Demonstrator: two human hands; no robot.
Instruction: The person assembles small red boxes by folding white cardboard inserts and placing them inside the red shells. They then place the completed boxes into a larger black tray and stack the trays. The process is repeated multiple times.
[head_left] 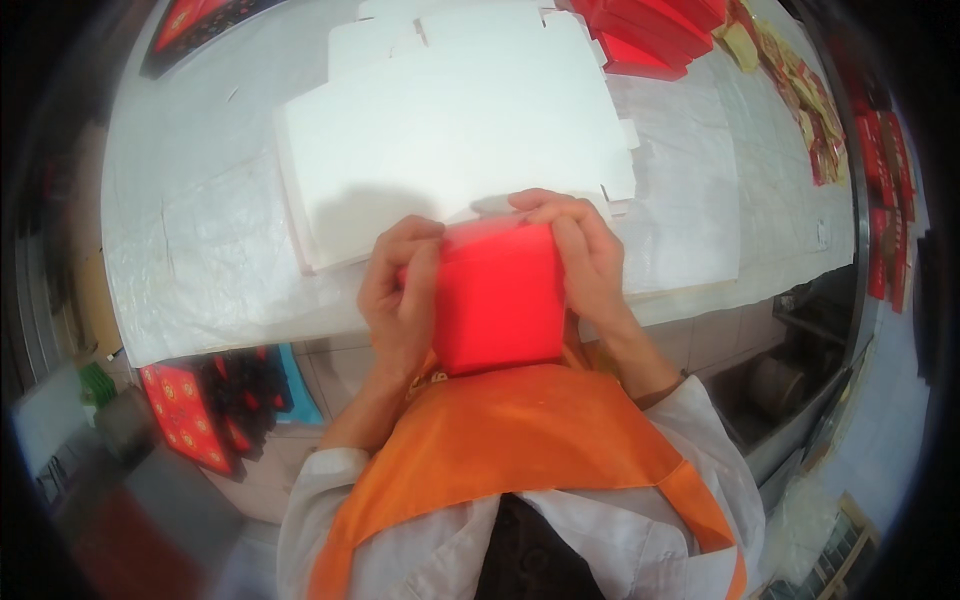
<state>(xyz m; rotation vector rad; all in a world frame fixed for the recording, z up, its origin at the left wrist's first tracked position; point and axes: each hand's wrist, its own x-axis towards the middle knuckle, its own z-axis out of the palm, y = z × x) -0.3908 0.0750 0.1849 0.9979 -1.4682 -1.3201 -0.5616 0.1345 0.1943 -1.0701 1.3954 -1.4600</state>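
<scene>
A bright red cardboard box [500, 300] is held upright between my two hands, close against my orange apron. My left hand [400, 280] grips its left side, fingers curled near the upper left corner. At the upper right corner, my right hand [580, 245] has its fingers bent over the far edge and its thumb along the side. A paler flap shows along the top edge between the hands. Just beyond the box lies a stack of flat white die-cut cardboard blanks [460, 120] with notched edges and tabs.
The table [200, 200] has a whitish plastic cover. Red boxes [650, 35] are piled at the back right, near gold-and-red packets [800, 90]. A dark patterned box [200, 30] stands far left. Red printed boxes [190, 410] sit below the table's left edge; more red boxes [885, 200] stand at right.
</scene>
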